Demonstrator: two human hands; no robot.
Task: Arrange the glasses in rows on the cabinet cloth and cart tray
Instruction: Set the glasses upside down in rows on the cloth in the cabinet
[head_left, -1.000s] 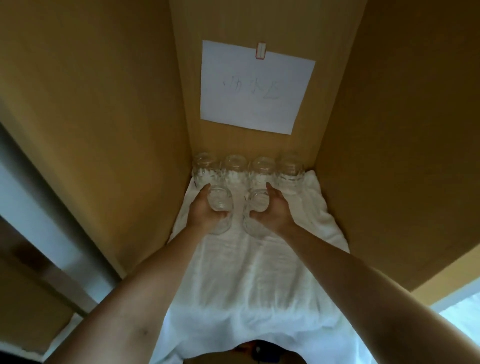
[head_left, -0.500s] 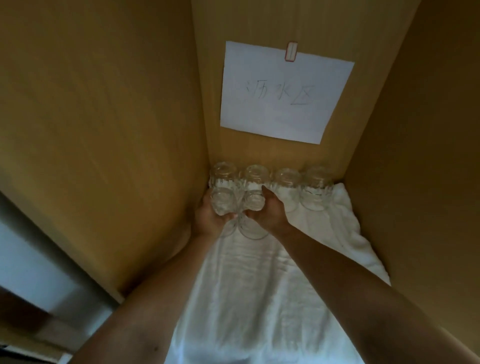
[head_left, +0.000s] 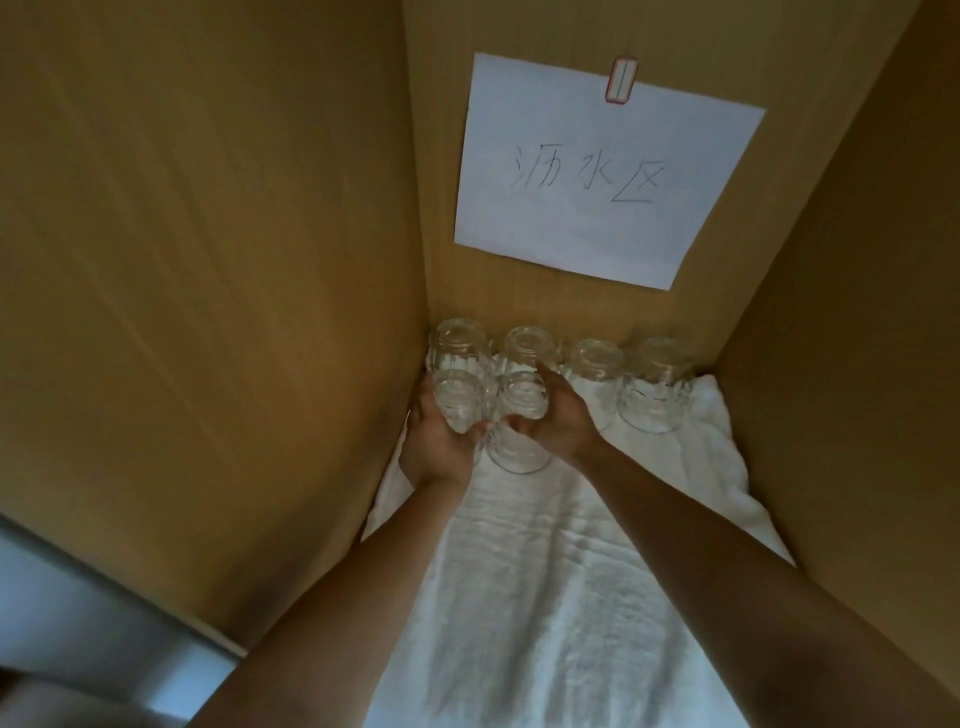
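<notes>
clear ribbed glasses (head_left: 652, 384), white cloth (head_left: 561, 597), tan cabinet wall (head_left: 208, 260)

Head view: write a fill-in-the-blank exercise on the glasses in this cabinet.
1. The back row against the cabinet wall holds ____ glasses.
2. All the glasses stand on a ____ cloth.
3. The left hand and the right hand together grip ____ held glasses, just in front of that row.

Missing words: four; white; two.

Dim warm light, soft wide-angle blur.
</notes>
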